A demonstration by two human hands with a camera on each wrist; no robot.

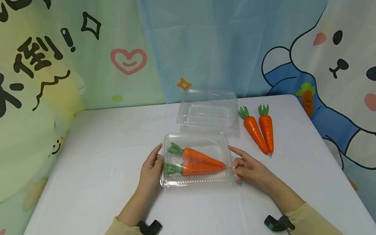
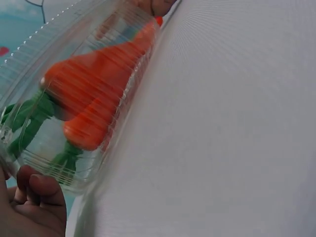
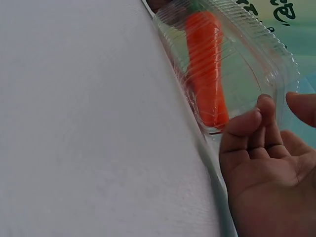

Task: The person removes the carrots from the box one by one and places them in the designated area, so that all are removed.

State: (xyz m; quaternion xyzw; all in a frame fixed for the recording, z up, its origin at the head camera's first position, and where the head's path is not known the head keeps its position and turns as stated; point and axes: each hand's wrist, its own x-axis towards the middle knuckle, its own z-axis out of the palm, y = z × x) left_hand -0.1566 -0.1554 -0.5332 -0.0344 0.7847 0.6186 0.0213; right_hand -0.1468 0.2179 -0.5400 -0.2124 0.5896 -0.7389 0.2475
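A clear plastic clamshell box (image 1: 193,137) is at the middle of the white table, its ribbed side toward me. Two orange carrots (image 1: 201,157) with green tops lie inside, one partly over the other. My left hand (image 1: 151,171) holds the box's left edge, its index fingertip at the upper left corner. In the left wrist view, the curled fingers (image 2: 47,190) sit against the box's rim. On the opposite side, my right hand (image 1: 254,173) grips the right edge, index finger extended along it. The right wrist view shows its other fingers (image 3: 242,126) curled at the box corner.
Behind the box stands another clear plastic box (image 1: 209,108), with its lid raised. Two loose carrots, a left one (image 1: 256,134) and a right one (image 1: 267,131), lie to the right, tips together. A printed curtain (image 1: 201,38) hangs along the table's far edge.
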